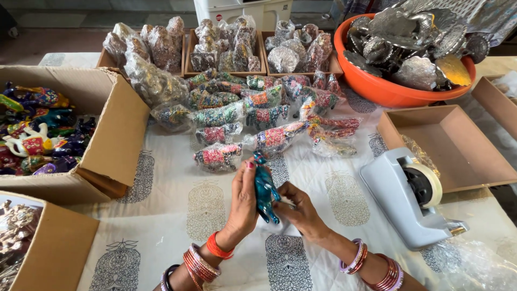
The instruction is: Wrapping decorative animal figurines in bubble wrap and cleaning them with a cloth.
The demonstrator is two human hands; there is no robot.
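Observation:
My left hand (pixel 243 202) holds a small teal painted animal figurine (pixel 265 188) upright above the printed tablecloth (pixel 177 215). Pressed against the figurine's lower right side, my right hand (pixel 301 210) grips it with closed fingers; a bit of clear wrap shows between them. Both wrists wear several bangles. Just beyond my hands lies a heap of wrapped painted figurines (pixel 253 116) in clear plastic.
A cardboard box (pixel 116 134) of unwrapped painted figurines stands at the left, another box (pixel 54 248) at the lower left. A grey tape dispenser (pixel 409 196) and an empty tray (pixel 452 145) sit on the right. An orange bowl (pixel 377 89) holds silvery items; trays (pixel 226 48) of wrapped pieces line the back.

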